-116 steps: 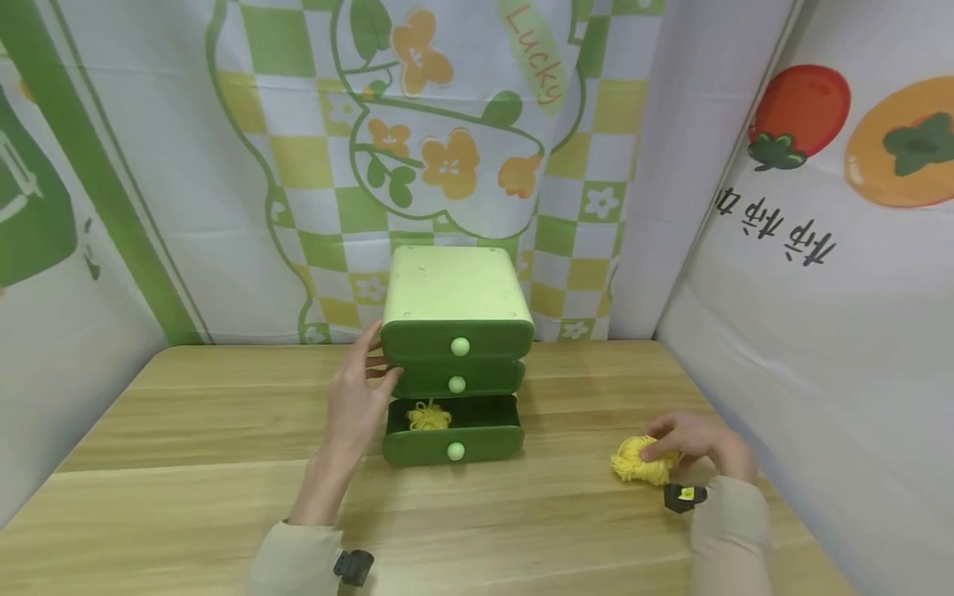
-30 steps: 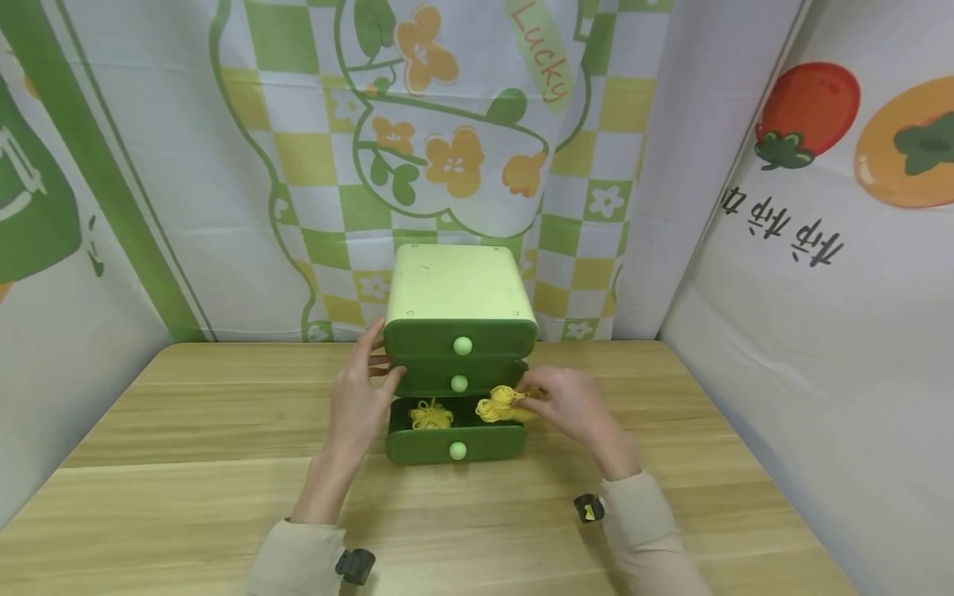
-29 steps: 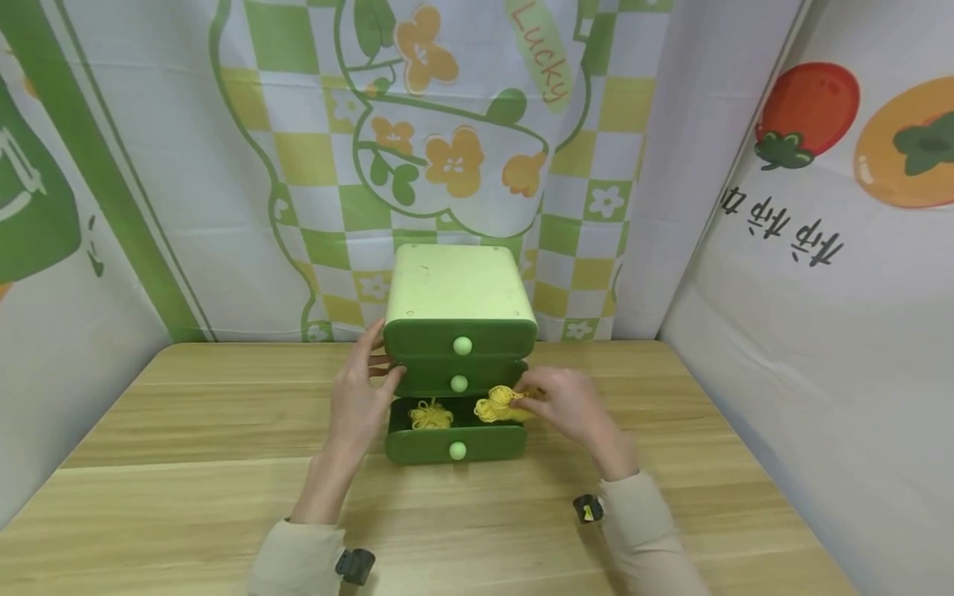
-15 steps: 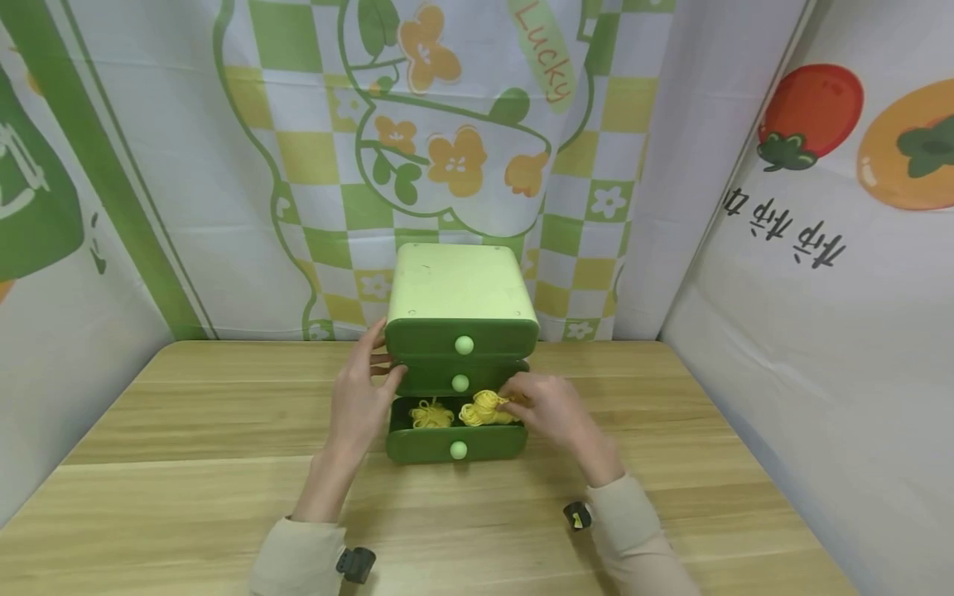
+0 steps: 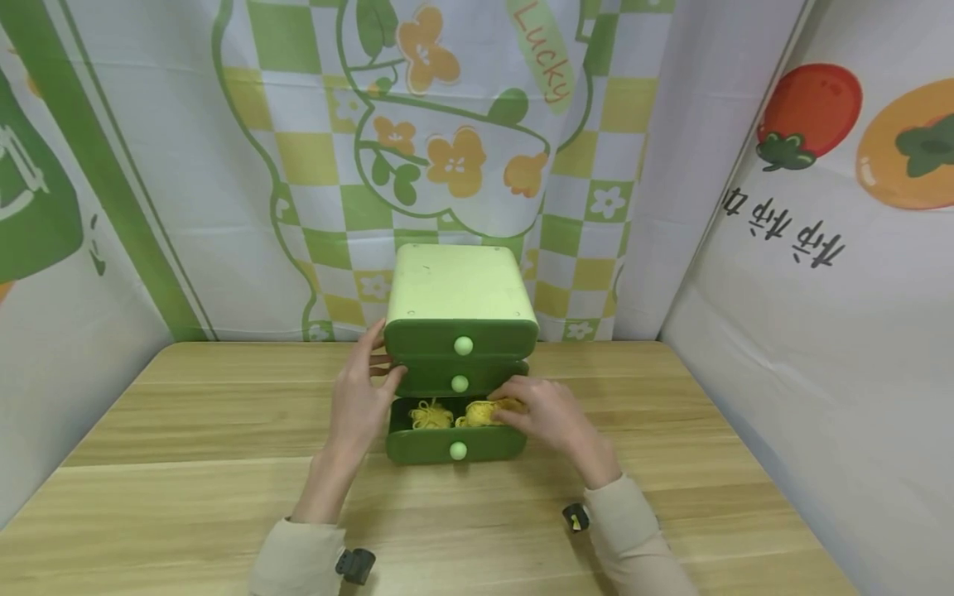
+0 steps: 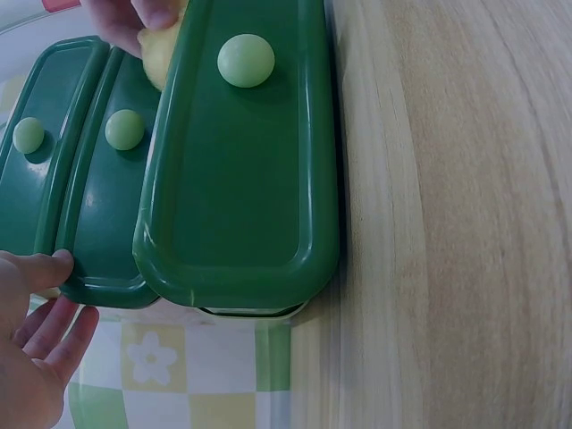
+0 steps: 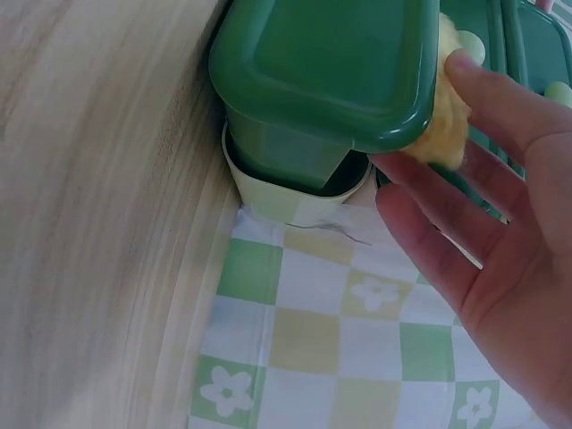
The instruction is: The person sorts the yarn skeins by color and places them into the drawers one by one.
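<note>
A small drawer cabinet (image 5: 464, 281) has a pale green top and dark green drawer fronts with round knobs. Its bottom drawer (image 5: 425, 449) is pulled out; the upper two are closed. On the cabinet's left side rests my left hand (image 5: 361, 393), thumb at the middle drawer's edge, fingers along the side. A loopy yellow yarn bundle (image 5: 431, 415) lies in the drawer's left part. My right hand (image 5: 550, 415) reaches over the drawer's right end, thumb and fingers about a second yellow yarn bundle (image 5: 477, 413). In the right wrist view, this yarn (image 7: 444, 125) shows between thumb and fingers.
The cabinet stands near the back of a wooden table (image 5: 224, 463). Behind it hangs a green and yellow checked curtain (image 5: 309, 157). White printed cloth (image 5: 805, 331) closes off the right side.
My right hand has carried the second yarn bundle from the table's right side to the drawer, then lowered it in and spread its fingers somewhat. My left hand has stayed at the cabinet.
</note>
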`<action>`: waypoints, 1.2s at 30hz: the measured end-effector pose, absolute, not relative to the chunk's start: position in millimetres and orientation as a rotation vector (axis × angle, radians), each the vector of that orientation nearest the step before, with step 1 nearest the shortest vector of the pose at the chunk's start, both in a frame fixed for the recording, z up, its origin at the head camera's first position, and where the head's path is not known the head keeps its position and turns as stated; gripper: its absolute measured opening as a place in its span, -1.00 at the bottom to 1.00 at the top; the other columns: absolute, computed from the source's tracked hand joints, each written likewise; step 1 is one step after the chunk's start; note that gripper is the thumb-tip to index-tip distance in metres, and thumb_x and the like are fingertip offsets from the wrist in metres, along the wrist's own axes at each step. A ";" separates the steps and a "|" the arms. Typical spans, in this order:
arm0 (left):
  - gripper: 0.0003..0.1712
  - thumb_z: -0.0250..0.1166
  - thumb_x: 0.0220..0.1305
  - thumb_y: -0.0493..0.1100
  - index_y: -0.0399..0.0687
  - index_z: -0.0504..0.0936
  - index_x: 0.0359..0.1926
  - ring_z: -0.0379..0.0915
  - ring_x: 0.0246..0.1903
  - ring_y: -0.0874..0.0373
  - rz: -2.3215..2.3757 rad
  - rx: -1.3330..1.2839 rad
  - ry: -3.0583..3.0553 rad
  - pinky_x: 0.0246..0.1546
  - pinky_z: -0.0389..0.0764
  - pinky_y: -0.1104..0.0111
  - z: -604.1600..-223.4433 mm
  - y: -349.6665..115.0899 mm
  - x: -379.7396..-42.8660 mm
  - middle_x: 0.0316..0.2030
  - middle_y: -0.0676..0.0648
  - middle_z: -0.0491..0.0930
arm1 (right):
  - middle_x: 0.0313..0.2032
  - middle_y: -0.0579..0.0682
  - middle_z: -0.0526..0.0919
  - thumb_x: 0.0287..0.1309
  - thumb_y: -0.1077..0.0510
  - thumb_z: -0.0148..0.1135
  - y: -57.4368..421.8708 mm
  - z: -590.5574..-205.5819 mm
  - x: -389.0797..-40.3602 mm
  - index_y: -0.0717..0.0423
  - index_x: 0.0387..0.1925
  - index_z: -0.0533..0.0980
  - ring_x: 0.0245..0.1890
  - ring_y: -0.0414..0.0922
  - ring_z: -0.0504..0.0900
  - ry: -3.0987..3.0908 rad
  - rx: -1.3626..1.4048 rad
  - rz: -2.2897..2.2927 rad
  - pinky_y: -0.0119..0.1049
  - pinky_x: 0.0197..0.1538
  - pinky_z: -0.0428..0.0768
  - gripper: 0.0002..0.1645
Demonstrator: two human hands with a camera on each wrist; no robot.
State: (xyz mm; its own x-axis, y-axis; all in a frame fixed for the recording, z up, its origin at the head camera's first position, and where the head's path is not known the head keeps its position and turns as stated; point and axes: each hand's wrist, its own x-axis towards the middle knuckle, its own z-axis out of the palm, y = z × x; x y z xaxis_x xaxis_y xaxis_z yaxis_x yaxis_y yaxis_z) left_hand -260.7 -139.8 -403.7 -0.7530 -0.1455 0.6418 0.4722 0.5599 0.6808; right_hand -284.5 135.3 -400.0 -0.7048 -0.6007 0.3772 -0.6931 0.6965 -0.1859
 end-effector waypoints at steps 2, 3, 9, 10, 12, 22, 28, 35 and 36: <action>-0.12 0.42 0.12 -0.44 -0.08 0.28 0.44 0.65 -0.11 -0.13 -1.194 -0.263 -2.125 -0.11 0.74 0.13 -403.9 -139.8 -261.0 0.10 -0.27 0.58 | -0.23 -0.21 0.75 0.19 -0.06 0.39 135.5 -400.3 -284.5 -0.13 -0.12 0.71 -0.37 -0.34 0.65 -2.634 1.017 0.454 -0.44 -0.30 0.63 -0.76; -0.12 0.42 0.12 -0.44 -0.07 0.29 0.44 0.65 -0.11 -0.12 -1.193 -0.263 -2.125 -0.11 0.74 0.13 -404.0 -139.7 -261.1 0.09 -0.26 0.58 | -0.23 -0.20 0.74 0.19 -0.05 0.38 135.6 -400.1 -284.3 -0.12 -0.12 0.71 -0.38 -0.34 0.66 -2.636 1.015 0.453 -0.44 -0.31 0.63 -0.76; -0.12 0.42 0.12 -0.44 -0.06 0.29 0.44 0.65 -0.11 -0.13 -1.198 -0.263 -2.122 -0.11 0.74 0.12 -404.4 -139.7 -261.3 0.08 -0.26 0.58 | -0.23 -0.20 0.74 0.18 -0.02 0.40 138.4 -397.3 -283.1 -0.10 -0.12 0.71 -0.42 -0.37 0.66 -2.638 0.991 0.479 -0.48 -0.36 0.60 -0.76; -0.12 0.43 0.12 -0.44 -0.06 0.29 0.44 0.65 -0.11 -0.13 -1.199 -0.262 -2.122 -0.11 0.74 0.12 -404.3 -139.6 -261.1 0.08 -0.27 0.58 | -0.24 -0.20 0.74 0.18 -0.02 0.40 139.0 -396.8 -283.0 -0.11 -0.12 0.71 -0.42 -0.37 0.65 -2.634 0.987 0.485 -0.50 -0.37 0.59 -0.76; -0.12 0.43 0.12 -0.44 -0.06 0.30 0.44 0.65 -0.11 -0.13 -1.199 -0.259 -2.124 -0.11 0.74 0.12 -404.3 -139.6 -260.8 0.08 -0.26 0.58 | -0.27 -0.22 0.74 0.17 -0.01 0.41 140.2 -395.7 -282.7 -0.11 -0.13 0.71 -0.44 -0.37 0.63 -2.614 0.988 0.496 -0.52 -0.41 0.55 -0.77; -0.12 0.43 0.11 -0.44 -0.06 0.29 0.44 0.65 -0.12 -0.13 -1.197 -0.256 -2.125 -0.11 0.74 0.11 -403.4 -139.1 -260.2 0.08 -0.27 0.58 | -0.35 -0.23 0.74 0.18 0.00 0.41 136.8 -393.1 -281.5 -0.05 -0.19 0.72 -0.43 -0.38 0.63 -2.443 1.179 0.520 -0.55 -0.38 0.57 -0.80; -0.12 0.42 0.11 -0.45 -0.07 0.30 0.44 0.65 -0.12 -0.14 -1.195 -0.267 -2.115 -0.11 0.74 0.10 -403.3 -138.9 -260.4 0.07 -0.27 0.58 | -0.36 -0.23 0.75 0.19 0.01 0.40 132.4 -393.0 -278.8 -0.02 -0.17 0.73 -0.45 -0.39 0.62 -2.363 1.343 0.484 -0.61 -0.41 0.52 -0.79; -0.12 0.42 0.11 -0.45 -0.07 0.29 0.44 0.65 -0.12 -0.13 -1.190 -0.266 -2.120 -0.11 0.73 0.09 -403.6 -139.0 -260.2 0.08 -0.27 0.58 | -0.34 -0.20 0.78 0.21 -0.01 0.38 122.5 -396.1 -275.2 -0.03 -0.16 0.69 -0.59 -0.48 0.50 -2.407 1.526 0.532 -0.71 -0.43 0.49 -0.78; -0.12 0.43 0.11 -0.44 -0.06 0.29 0.44 0.65 -0.12 -0.13 -1.188 -0.264 -2.121 -0.11 0.74 0.10 -403.6 -139.0 -260.2 0.08 -0.26 0.58 | -0.34 -0.18 0.78 0.21 -0.01 0.37 121.0 -396.8 -274.3 -0.02 -0.16 0.69 -0.63 -0.49 0.49 -2.436 1.553 0.572 -0.70 -0.47 0.49 -0.78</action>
State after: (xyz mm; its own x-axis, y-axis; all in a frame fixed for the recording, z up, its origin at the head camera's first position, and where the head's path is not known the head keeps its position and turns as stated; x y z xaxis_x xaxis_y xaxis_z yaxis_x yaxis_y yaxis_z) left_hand -260.2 -139.0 -403.6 -0.7465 -0.1460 0.6492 0.4775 0.5620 0.6754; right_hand -274.3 121.0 -396.8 -0.4298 -0.8262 0.3643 -0.9020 0.3744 -0.2151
